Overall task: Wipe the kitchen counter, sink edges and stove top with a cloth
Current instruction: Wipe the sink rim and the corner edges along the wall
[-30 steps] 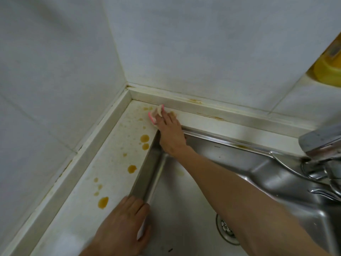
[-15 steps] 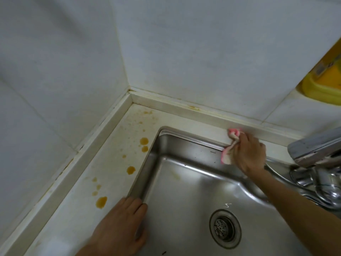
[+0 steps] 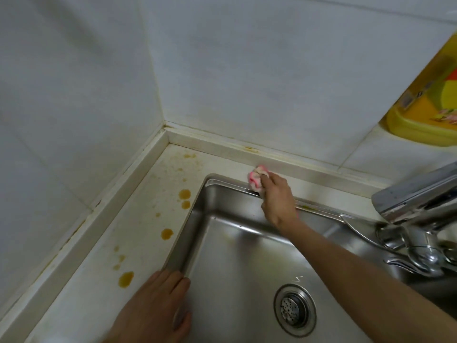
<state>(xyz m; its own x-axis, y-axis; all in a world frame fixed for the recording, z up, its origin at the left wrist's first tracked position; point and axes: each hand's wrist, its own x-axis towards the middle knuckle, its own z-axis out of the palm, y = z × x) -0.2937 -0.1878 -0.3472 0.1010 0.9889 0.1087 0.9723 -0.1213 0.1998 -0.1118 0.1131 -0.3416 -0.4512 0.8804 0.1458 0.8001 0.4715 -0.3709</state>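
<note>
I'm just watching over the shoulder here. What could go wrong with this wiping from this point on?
The cloth is bunched small in the right hand on the sink's back rim, so it may skip strips of that edge. The brown stains on the counter look untouched; wiping them could smear them toward the sink. The forearm reaches across near the faucet, so a sweep rightward might bump it.

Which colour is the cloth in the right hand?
Pink and white cloth, seen in the head view.
</note>
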